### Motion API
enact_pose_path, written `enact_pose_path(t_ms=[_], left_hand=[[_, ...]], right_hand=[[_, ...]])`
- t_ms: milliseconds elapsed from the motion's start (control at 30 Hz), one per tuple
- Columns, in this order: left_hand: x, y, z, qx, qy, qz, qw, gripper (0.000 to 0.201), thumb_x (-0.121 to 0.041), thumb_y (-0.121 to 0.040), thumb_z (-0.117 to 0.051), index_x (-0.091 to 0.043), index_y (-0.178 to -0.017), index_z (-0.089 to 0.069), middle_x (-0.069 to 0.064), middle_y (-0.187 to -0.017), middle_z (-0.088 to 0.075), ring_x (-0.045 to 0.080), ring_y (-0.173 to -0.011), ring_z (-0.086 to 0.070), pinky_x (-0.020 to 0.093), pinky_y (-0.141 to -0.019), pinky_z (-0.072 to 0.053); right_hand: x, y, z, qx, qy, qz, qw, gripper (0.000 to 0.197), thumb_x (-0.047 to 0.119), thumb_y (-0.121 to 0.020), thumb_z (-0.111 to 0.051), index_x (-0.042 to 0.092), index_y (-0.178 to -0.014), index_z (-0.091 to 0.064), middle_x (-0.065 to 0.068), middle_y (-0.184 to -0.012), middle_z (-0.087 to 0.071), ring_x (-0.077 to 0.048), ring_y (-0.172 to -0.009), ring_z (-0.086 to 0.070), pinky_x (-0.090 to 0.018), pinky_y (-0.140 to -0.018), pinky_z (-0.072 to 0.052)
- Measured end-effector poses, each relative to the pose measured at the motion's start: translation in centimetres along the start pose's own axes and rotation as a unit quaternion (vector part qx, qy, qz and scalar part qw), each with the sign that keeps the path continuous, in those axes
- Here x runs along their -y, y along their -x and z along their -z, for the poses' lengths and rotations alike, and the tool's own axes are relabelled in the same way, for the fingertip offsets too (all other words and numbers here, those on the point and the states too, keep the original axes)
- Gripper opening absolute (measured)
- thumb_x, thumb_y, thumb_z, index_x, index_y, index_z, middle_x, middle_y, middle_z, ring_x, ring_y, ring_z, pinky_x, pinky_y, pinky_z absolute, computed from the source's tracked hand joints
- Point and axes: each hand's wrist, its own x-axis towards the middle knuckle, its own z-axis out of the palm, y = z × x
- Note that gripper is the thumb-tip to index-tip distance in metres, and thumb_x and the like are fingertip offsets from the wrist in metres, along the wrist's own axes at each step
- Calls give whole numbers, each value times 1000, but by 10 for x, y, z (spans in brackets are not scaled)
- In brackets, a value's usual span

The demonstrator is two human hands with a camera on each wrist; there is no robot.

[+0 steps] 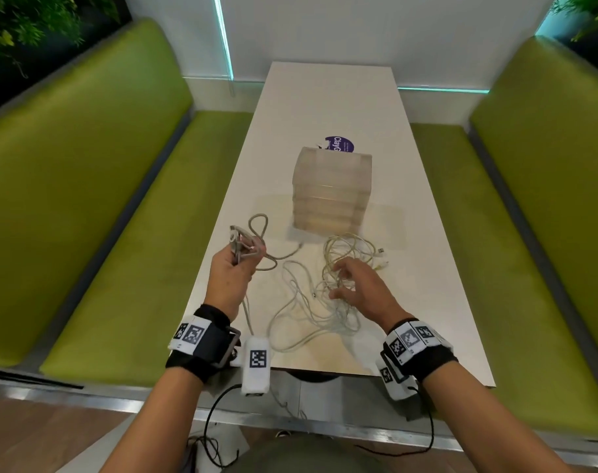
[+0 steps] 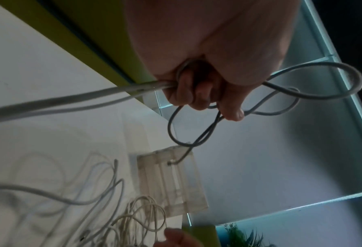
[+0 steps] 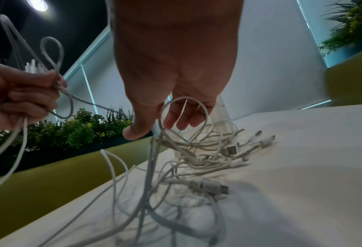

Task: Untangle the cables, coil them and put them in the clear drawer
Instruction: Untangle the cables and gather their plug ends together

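Note:
My left hand [image 1: 234,268] is raised over the table's left edge and grips a bundle of grey cable [image 1: 259,227]. Loops stick out above the fist and the rest trails down to the table. The left wrist view shows my fingers [image 2: 197,97] curled round this grey cable [image 2: 323,93]. A tangle of white cables [image 1: 325,302] with several plugs lies on the white table [image 1: 427,268]. My right hand [image 1: 340,281] hovers over it with fingers spread; in the right wrist view a cable loop [image 3: 184,100] stands in front of the fingers [image 3: 182,117]. The clear drawer unit [image 1: 331,189] stands just beyond, its drawers pushed in.
Green padded benches [image 1: 86,199] run along both sides of the narrow table. A purple round label [image 1: 339,145] lies behind the drawer unit. The table's near edge [image 1: 325,372] is just under my wrists. Black sensor leads hang from both wristbands.

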Motion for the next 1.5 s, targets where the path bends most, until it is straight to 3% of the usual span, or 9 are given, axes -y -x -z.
enact_pose_path(t_ms=[200, 300, 433, 533, 733, 933, 1067, 1233, 1500], left_hand=[[4, 11, -9, 94, -19, 29, 995, 16, -6, -88, -62, -17, -77, -62, -5, -59, -42, 7, -48, -27, 15, -44, -25], [8, 17, -15, 138, -17, 48, 989, 8, -6, -87, -63, -11, -82, -61, -4, -58, -41, 7, -46, -28, 15, -44, -26], [10, 20, -15, 145, -11, 70, 987, 9, -6, -87, -63, -12, -81, -62, -9, -53, -45, 8, -45, -29, 16, -42, -26], [12, 19, -10, 134, 28, 88, 987, 2, -10, -88, -62, -10, -87, -64, -7, -51, -38, 9, -42, -27, 18, -40, -22], [13, 22, -11, 105, -17, 92, 990, 19, -23, -84, -69, -15, -101, -66, 5, -83, -68, 15, -76, -68, 18, -43, -23], [18, 21, -6, 107, -50, 88, 989, 36, -17, -81, -71, -16, -116, -61, -4, -66, -32, 1, -44, -33, 8, -43, -29], [17, 22, -1, 110, -26, 93, 989, 27, -38, -83, -65, -17, -93, -50, -11, -64, -37, 3, -47, -28, 15, -42, -24], [14, 13, 6, 51, 110, 107, 987, 16, -7, -96, -42, -14, -91, -55, -9, -56, -33, 5, -45, -24, 18, -40, -18], [2, 7, 4, 51, 174, 81, 980, 28, -26, -102, -34, -15, -82, -50, -8, -59, -45, 5, -48, -29, 17, -43, -23]], right_hand=[[24, 4, -2, -18, 21, 86, 996, 61, 36, -82, -70, 27, -137, -45, 2, -138, -45, -13, -128, -35, -32, -110, -27], [45, 7, -4, 52, -15, 117, 992, 49, 35, -84, -69, 27, -130, -54, 4, -129, -55, -7, -117, -46, -21, -99, -35], [64, 14, -6, 107, -104, 82, 985, 9, 14, -82, -71, 17, -90, -69, 3, -88, -69, -9, -81, -61, -25, -78, -48], [68, 23, -4, 100, -151, 64, 981, 5, 11, -86, -66, 16, -87, -64, 4, -89, -66, -5, -81, -59, -24, -77, -48], [74, 30, -3, 77, -228, 15, 971, 5, 15, -89, -56, 20, -87, -54, -9, -87, -66, -33, -81, -58, -35, -71, -45], [57, 28, 2, -71, -243, -24, 967, 9, 8, -89, -58, 17, -88, -56, -3, -79, -61, -25, -76, -59, -35, -70, -47], [49, 27, 9, -110, -269, -54, 955, 14, 5, -89, -56, 19, -88, -57, -10, -85, -63, -27, -81, -62, -40, -75, -53], [49, 37, 12, 48, -285, -4, 957, 13, 7, -87, -56, 20, -88, -57, -6, -84, -65, -20, -81, -64, -36, -80, -53], [49, 62, -13, 325, -155, 6, 933, 12, 4, -84, -62, 12, -93, -58, 0, -92, -66, -22, -95, -69, -33, -83, -53]])
